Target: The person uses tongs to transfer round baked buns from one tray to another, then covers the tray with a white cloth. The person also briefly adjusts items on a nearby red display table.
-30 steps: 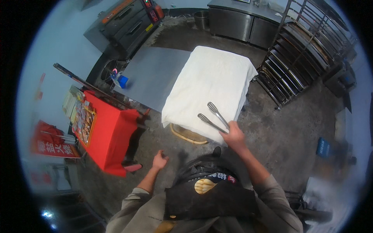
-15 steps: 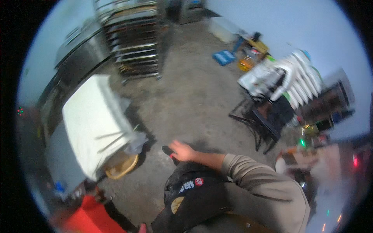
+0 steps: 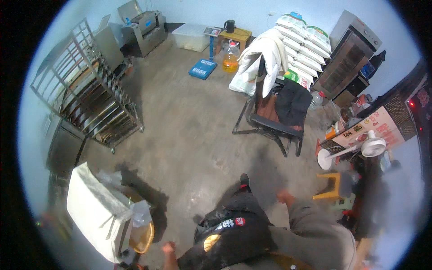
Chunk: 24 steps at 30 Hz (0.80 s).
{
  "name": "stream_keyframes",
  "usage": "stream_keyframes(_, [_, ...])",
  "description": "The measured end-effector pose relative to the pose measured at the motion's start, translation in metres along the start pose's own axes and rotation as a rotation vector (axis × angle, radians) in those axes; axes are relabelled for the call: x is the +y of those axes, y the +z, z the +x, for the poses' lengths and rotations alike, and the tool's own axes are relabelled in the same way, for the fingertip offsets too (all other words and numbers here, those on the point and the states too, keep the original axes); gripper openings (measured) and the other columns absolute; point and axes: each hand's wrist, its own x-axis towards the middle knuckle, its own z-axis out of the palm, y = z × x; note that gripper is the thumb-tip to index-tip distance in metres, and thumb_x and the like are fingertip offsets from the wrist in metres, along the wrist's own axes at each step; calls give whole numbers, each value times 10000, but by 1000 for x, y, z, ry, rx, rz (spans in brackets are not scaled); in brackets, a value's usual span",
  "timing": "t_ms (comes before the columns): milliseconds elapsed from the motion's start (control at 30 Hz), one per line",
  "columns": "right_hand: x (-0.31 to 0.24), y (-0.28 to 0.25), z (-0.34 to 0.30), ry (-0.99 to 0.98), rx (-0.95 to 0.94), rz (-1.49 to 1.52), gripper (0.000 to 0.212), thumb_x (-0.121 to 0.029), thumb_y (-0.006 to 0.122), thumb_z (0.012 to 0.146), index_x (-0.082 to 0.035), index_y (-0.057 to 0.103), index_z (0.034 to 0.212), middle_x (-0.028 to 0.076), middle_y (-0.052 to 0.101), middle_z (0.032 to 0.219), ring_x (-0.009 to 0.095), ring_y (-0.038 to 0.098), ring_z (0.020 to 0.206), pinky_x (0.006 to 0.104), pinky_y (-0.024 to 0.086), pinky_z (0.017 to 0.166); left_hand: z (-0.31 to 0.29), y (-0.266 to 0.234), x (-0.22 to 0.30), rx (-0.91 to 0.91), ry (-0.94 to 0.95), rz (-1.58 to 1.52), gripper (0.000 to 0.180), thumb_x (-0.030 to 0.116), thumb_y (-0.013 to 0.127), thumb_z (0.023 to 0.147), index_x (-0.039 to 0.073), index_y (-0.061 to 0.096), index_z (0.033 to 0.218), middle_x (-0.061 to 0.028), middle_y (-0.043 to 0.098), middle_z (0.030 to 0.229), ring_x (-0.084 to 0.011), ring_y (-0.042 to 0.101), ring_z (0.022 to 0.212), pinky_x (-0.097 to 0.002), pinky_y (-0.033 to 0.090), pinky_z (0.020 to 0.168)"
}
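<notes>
My left hand [image 3: 169, 247] hangs low beside the dark apron [image 3: 238, 240], nearest the yellow basket [image 3: 145, 238] next to the white-covered table [image 3: 92, 213]. Its fingers are foreshortened, and I cannot tell how they are held. Out to the right, my right hand [image 3: 285, 196] hangs over the floor, its fingers loosely apart with nothing visible in them. It touches nothing. One dark shoe [image 3: 244, 180] shows ahead of the apron.
A tall tray rack [image 3: 92, 108] stands at left. Ahead are a blue floor scale [image 3: 203, 69], an oil jug [image 3: 231, 58] and a clear bin [image 3: 191, 37]. A black chair [image 3: 275, 121] stands before stacked white sacks [image 3: 301, 49]. A yellow stool [image 3: 330, 186] and white fan [image 3: 372, 147] are at right.
My view has swung left-to-right, so the rack and table sit farther left. My right hand has moved from in front of the apron out to my right side. My left hand shows more.
</notes>
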Motion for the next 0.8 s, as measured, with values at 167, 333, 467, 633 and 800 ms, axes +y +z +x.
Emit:
stream_keyframes(167, [30,-99,93,-291,-29,-331,276,-222,646,926,-125,739,1167,108,721,1123,263,714,951,399,585,745,21,110,116,133,170,-189,118,120,639,905,128,587,799,5,513,631,-149,523,522,-303,438,462])
stream_keyframes(333, [-1,-310,145,-135,289,532,134,-167,701,898,-63,729,978,55,703,772,153,648,663,311,529,658,-10,299,159,-319,562,440,154,186,633,931,74,621,1036,-78,661,868,-220,657,788,-352,504,622])
stream_keyframes(467, [-24,-423,137,-179,582,920,186,-174,694,912,-14,730,1001,120,748,865,205,718,802,349,549,749,-41,456,203,-418,258,317,397,338,682,975,21,641,1212,-114,748,1073,-226,717,987,-360,557,848])
stream_keyframes(633, [-9,-435,150,-156,521,1048,106,-141,682,944,-35,680,945,4,670,779,116,621,664,286,500,601,-81,593,308,-624,531,308,356,318,669,1003,19,674,1197,-81,747,1049,-165,688,935,-315,542,841])
stream_keyframes(800, [11,-344,151,-16,367,890,207,-243,711,910,-40,721,950,41,702,761,163,653,664,325,530,631,-107,725,445,-603,752,314,332,314,659,1012,21,685,1165,-63,732,1015,-137,660,890,-318,538,790])
